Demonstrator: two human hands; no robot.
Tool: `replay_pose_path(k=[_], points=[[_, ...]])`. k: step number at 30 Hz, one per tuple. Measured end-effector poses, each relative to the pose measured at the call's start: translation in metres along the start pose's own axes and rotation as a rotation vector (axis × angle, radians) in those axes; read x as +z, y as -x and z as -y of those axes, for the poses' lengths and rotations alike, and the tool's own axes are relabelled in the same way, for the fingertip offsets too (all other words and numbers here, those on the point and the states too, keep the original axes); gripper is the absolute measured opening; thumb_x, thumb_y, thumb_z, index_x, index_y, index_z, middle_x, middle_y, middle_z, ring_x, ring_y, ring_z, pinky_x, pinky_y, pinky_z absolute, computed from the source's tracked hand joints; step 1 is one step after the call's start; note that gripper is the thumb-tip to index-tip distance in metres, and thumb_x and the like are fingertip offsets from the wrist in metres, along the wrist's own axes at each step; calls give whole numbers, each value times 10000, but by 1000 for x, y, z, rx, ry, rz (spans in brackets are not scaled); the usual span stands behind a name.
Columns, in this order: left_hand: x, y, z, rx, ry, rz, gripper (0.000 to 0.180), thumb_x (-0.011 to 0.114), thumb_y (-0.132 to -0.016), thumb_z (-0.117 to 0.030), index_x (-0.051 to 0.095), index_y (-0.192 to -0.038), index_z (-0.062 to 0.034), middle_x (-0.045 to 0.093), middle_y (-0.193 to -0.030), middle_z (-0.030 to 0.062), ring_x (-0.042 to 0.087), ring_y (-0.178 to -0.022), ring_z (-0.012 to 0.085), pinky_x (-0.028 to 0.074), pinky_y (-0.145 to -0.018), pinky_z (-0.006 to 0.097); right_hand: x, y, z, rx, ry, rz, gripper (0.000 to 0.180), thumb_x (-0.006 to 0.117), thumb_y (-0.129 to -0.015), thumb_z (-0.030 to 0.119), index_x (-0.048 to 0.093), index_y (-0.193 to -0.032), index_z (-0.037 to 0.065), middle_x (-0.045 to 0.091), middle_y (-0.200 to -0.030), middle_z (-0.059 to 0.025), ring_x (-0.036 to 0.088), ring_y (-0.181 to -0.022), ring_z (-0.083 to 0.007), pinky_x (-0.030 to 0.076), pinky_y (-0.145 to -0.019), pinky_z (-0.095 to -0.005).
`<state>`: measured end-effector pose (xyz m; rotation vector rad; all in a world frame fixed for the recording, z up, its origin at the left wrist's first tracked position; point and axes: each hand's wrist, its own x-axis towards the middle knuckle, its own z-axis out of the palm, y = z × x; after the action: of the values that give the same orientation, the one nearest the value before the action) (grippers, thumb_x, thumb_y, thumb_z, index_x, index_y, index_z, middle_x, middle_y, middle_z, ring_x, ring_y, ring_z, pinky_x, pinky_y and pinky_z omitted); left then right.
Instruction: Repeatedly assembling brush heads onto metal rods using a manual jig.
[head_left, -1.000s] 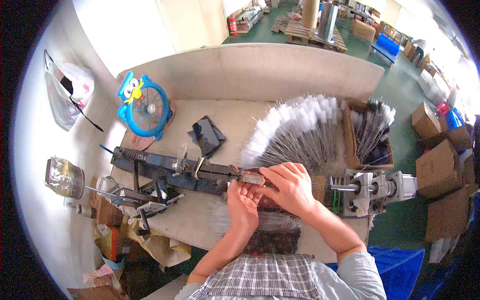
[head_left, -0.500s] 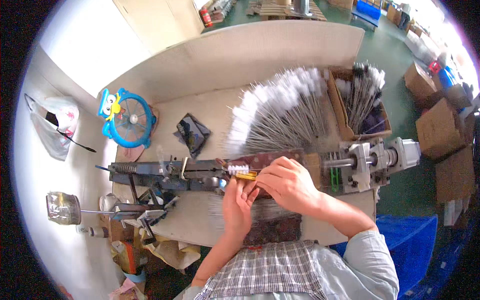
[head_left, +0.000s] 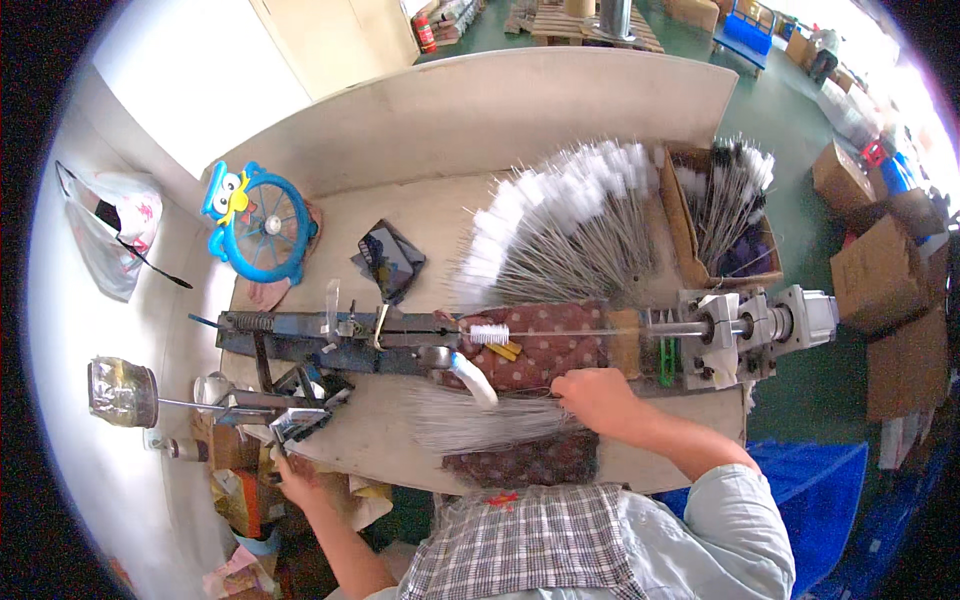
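Observation:
My left hand [head_left: 297, 484] is closed round the lower end of a dark lever on the metal device [head_left: 298, 425] at the bench's left front edge. Over the front of the bench, my right hand [head_left: 600, 402] has its fingertips pinched at the right end of a bundle of thin metal wires [head_left: 480, 425]; a thin wire appears to be in them. A small white-bristled brush [head_left: 488, 334] sits level in the long machine, its wire stem running right towards the chuck [head_left: 708, 322]. Just below the brush, a yellow tool [head_left: 508, 351] lies on brown dotted cloth [head_left: 560, 350].
Behind the machine lies a fan of finished white brushes [head_left: 575, 215]. A cardboard box [head_left: 690, 255] with more brushes stands at its right. A white curved handle [head_left: 474, 380] sticks out towards me. A blue toy-shaped fan [head_left: 262, 225] stands back left; a blue bin [head_left: 815, 500] is at right.
My hands have parted from the brush and yellow tool. The left went down-left to the lever; the right came nearer, to the wires. The yellow tool now lies on the cloth.

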<state>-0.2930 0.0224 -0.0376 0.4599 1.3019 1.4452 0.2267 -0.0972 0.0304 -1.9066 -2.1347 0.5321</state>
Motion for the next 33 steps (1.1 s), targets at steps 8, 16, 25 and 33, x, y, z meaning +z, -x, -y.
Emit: replay_pose_path(k=[8, 16, 25, 33], points=[[30, 21, 17, 83, 28, -247, 359, 523, -895, -384, 533, -1057, -65, 598, -974, 40, 575, -858, 146, 453, -734, 254, -39, 27, -8, 57, 87, 34, 149, 553, -722, 69, 579, -869, 73, 561, -841, -102, 604, -822, -305, 496, -662, -418], [187, 130, 87, -289, 80, 250, 196, 505, -907, -217, 527, -1001, -47, 588, -965, 71, 583, -876, 173, 489, -787, 316, -39, 27, -13, 28, 142, 63, 164, 546, -730, 67, 578, -890, 77, 561, -840, -104, 608, -817, -309, 496, -674, -422], [315, 205, 77, -700, 32, 472, 184, 574, -874, -237, 542, -937, -67, 553, -734, 6, 547, -675, 141, 480, -671, 338, -31, 38, -28, 130, 124, 82, 152, 537, -747, 48, 555, -898, 47, 582, -870, -123, 624, -776, -313, 527, -636, -388], [267, 185, 15, -457, 189, 462, 445, 353, -951, -395, 604, -886, -33, 551, -651, 31, 471, -496, 132, 473, -578, 292, -75, 60, -14, 112, 142, 47, 180, 575, -710, 78, 547, -882, 34, 573, -855, -127, 607, -786, -314, 510, -678, -390]])
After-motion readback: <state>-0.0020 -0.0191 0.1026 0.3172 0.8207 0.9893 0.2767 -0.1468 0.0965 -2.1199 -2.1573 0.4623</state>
